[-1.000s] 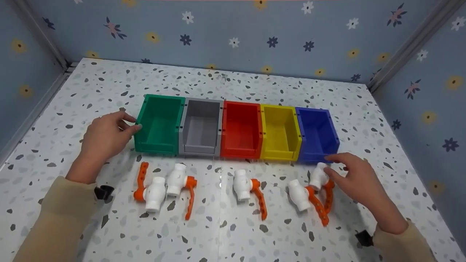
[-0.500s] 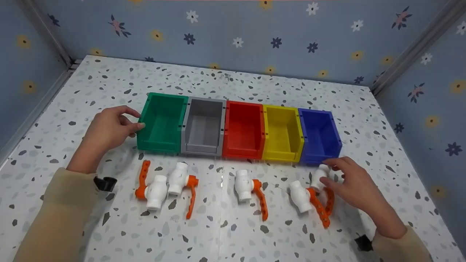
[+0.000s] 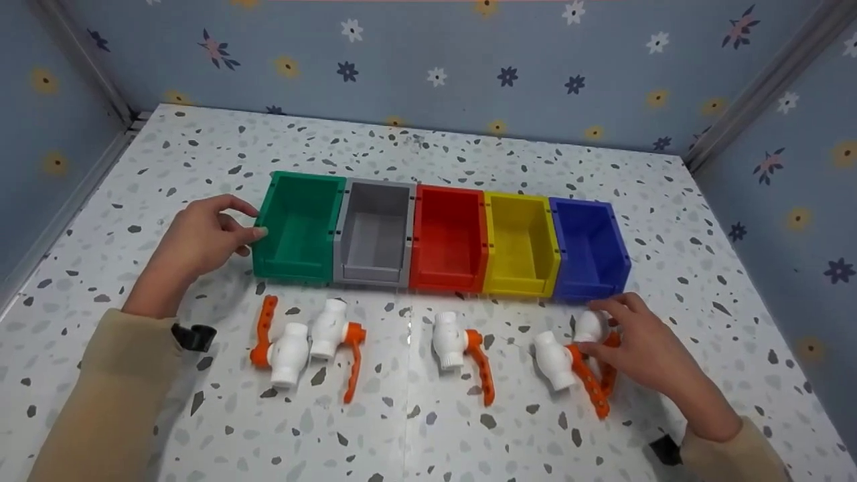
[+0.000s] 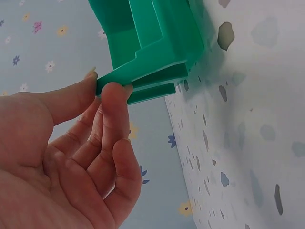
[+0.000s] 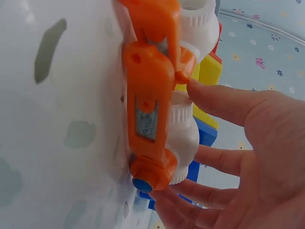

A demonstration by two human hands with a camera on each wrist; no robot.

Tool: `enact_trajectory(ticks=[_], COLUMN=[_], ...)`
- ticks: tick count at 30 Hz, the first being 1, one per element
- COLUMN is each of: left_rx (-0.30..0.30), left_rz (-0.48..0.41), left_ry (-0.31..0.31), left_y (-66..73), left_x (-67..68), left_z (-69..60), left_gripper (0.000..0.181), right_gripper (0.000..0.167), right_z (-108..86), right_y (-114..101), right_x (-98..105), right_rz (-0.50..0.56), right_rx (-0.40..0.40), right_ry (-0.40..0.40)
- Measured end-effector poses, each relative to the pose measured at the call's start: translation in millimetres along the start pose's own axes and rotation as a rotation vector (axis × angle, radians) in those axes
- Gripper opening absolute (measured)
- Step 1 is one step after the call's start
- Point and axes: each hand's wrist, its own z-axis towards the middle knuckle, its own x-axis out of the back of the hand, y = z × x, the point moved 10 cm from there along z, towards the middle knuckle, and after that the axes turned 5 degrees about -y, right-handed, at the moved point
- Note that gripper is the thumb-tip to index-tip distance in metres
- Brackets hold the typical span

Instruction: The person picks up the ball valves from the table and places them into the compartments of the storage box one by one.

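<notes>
On the left, my left hand (image 3: pixel 201 234) pinches the near side rim of the green bin (image 4: pixel 152 57) between thumb and fingers. My right hand (image 3: pixel 649 345) is around the rightmost white ball valve (image 5: pixel 183 138), thumb at one end and fingers at the other. That valve lies on the table, its orange handle (image 5: pixel 150 105) partly hidden behind the hand in the head view. Another ball valve (image 3: pixel 554 360) lies right beside it, their handles close together. One ball valve (image 3: pixel 448 341) lies in the middle, and two more ball valves (image 3: pixel 290 355) lie side by side at the left.
Joined to the green bin in a row are a grey bin (image 3: pixel 375 234), a red bin (image 3: pixel 448 237), a yellow bin (image 3: pixel 521 244) and a blue bin (image 3: pixel 589 248). The speckled table (image 3: pixel 415 435) meets flowered wall panels (image 3: pixel 428 40) at the back and sides.
My right hand has moved slightly down and left, and its thumb and fingers have come around the rightmost ball valve. My left hand stays at the green bin.
</notes>
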Motion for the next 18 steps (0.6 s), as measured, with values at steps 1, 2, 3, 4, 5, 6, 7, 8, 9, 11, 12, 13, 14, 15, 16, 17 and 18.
enact_trajectory(ticks=[1,2,3,4,5,6,7,8,9,11,12,13,14,15,16,17,18], left_rx=[-0.001,-0.002,-0.005,-0.008,-0.010,-0.013,-0.014,-0.013,-0.012,-0.009,-0.008,-0.006,-0.006,-0.004,-0.003,-0.002,-0.001], left_rz=[0.000,-0.001,0.001,0.003,0.004,0.006,0.006,0.004,0.001,-0.013,-0.024,-0.034,-0.045,-0.053,-0.059,-0.064,-0.066], left_ry=[0.000,-0.002,-0.003,-0.006,-0.010,-0.013,-0.016,-0.021,-0.026,-0.037,-0.042,-0.049,-0.056,-0.062,-0.068,-0.074,-0.079], left_y=[0.5,0.8,1.0,1.9,2.5,2.7,2.7,2.6,2.2,1.2,0.7,0.1,-0.4,-1.0,-1.4,-1.8,-2.1], left_x=[-0.1,-0.4,-0.5,-0.7,-0.9,-1.0,-1.1,-1.4,-1.7,-2.4,-2.7,-3.2,-3.8,-4.3,-4.8,-5.3,-5.8], left_z=[-0.3,-0.4,-0.7,-0.4,-0.1,0.2,0.5,1.0,1.5,2.6,3.3,3.9,4.4,4.5,4.4,4.2,3.7], left_gripper=[0.046,0.046,0.045,0.045,0.044,0.044,0.044,0.044,0.044,0.044,0.044,0.044,0.044,0.043,0.042,0.041,0.040], right_gripper=[0.072,0.074,0.076,0.077,0.078,0.078,0.078,0.078,0.078,0.076,0.075,0.074,0.073,0.071,0.071,0.070,0.070], right_z=[0.5,1.0,1.4,1.3,1.3,1.0,0.8,0.3,0.0,-0.6,-1.2,-1.6,-1.7,-2.0,-2.1,-2.3,-2.4], right_y=[-0.3,-0.7,-1.3,-1.6,-1.7,-1.6,-1.4,-1.2,-0.9,-0.6,-0.2,-0.2,-0.5,-0.5,-0.5,-0.5,-0.3], right_x=[-1.0,-1.7,-2.3,-2.6,-3.0,-3.1,-3.2,-3.1,-2.9,-2.4,-2.2,-2.0,-1.6,-1.2,-1.1,-1.0,-1.2], right_rz=[-0.004,-0.009,-0.015,-0.020,-0.022,-0.025,-0.026,-0.023,-0.019,-0.008,-0.008,-0.008,-0.006,-0.008,-0.009,-0.013,-0.014], right_rx=[-0.005,-0.006,-0.006,-0.004,-0.004,-0.003,-0.002,-0.002,-0.001,0.002,-0.001,-0.002,0.001,-0.001,-0.002,-0.005,-0.008], right_ry=[-0.008,-0.015,-0.019,-0.019,-0.019,-0.017,-0.016,-0.013,-0.011,-0.010,-0.012,-0.015,-0.016,-0.016,-0.017,-0.019,-0.021])
